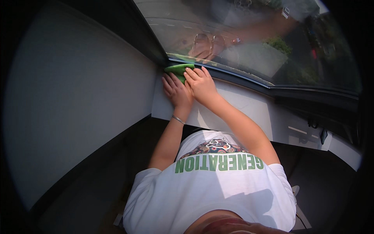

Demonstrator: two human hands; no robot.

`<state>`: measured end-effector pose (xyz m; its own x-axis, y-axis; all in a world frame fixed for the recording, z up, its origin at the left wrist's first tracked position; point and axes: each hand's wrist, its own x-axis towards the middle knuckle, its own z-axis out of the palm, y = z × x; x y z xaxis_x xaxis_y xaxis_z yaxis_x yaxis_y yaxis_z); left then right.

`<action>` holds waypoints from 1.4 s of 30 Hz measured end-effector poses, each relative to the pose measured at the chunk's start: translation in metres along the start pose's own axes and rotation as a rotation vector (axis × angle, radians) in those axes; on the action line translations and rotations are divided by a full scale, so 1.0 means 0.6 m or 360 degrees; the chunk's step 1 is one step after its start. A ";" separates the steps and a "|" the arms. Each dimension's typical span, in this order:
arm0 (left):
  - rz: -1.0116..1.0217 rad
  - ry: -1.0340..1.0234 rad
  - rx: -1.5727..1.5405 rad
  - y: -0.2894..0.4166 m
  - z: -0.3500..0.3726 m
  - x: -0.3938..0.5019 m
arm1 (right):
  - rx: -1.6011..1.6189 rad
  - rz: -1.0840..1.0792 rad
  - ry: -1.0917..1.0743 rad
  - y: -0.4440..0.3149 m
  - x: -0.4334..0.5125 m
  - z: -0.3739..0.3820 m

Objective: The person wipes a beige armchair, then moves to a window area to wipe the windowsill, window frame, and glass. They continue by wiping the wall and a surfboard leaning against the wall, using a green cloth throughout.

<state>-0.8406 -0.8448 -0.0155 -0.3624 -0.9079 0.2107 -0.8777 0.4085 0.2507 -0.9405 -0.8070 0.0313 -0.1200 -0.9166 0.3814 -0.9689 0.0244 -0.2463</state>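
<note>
A folded green cloth [178,69] lies at the left corner of the window, against the dark lower window frame [233,76]. The fingers of my right hand [201,83] rest on the cloth's right part. My left hand [178,91], with a thin metal bracelet on its wrist, touches the cloth's lower edge with its fingertips. Both hands are side by side and touching, over the white windowsill [242,98]. Whether the fingers pinch the cloth or only press on it is hard to tell. The window glass [248,55] mirrors the hands and an arm.
A grey wall [81,73] rises close on the left and meets the sill. On the right, a dark window frame part with a handle-like piece [323,136] stands over the sill. A road with vehicles shows far below through the glass.
</note>
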 end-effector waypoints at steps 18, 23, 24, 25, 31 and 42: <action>-0.0134 0.0631 -0.1000 0.059 -0.004 0.093 | 0.0937 -0.0088 0.0208 -0.036 0.098 -0.106; -0.0621 0.0657 -0.1654 0.118 -0.062 0.128 | 0.0749 -0.0165 0.0481 -0.043 0.110 -0.175; -0.0690 0.0620 -0.1631 0.127 -0.085 0.132 | 0.0777 -0.0180 0.0520 -0.045 0.113 -0.186; -0.0651 0.0354 -0.1294 0.134 -0.111 0.135 | 0.0807 -0.0198 0.0564 -0.048 0.116 -0.197; 0.0047 0.0948 -0.1257 0.151 -0.274 0.199 | 0.0789 -0.0599 0.0767 -0.074 0.153 -0.268; 0.0477 0.0866 -0.2122 0.126 -0.344 0.222 | 0.0670 -0.0644 0.0707 -0.070 0.219 -0.279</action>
<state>-0.8902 -0.9153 0.2266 -0.0497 -0.7525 0.6567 0.2489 0.6275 0.7378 -0.9521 -0.8619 0.2410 0.0668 -0.5707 0.8184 -0.8015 -0.5192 -0.2967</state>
